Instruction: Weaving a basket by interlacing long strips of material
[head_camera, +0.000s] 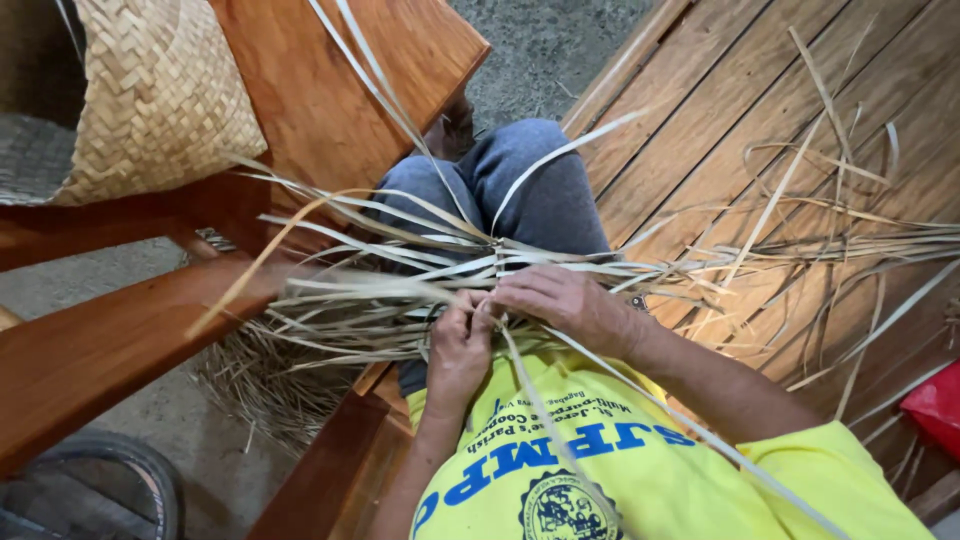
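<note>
Hands meet over the lap in the head view. The left hand is curled, its fingers pinched shut on the pale leaf strips where they cross. The right hand lies just beside it, touching it, palm down with the fingers folded over the same crossing, pressing and gripping the strips. The strips sit on the person's knees, fanning out to the left over the wooden bench arm and to the right across the slatted wooden seat. Some stand up and arc over the blue-grey trousers; one long strip runs down across the yellow shirt toward the bottom right corner.

A woven basket of the same pale material rests at the top left, on the reddish wooden frame. Dry loose fibres lie in a heap on the grey ground under the bench arm. A dark rubber tyre shows at the bottom left corner, partly cut off. A red thing peeks in at the right edge; what it is cannot be told.
</note>
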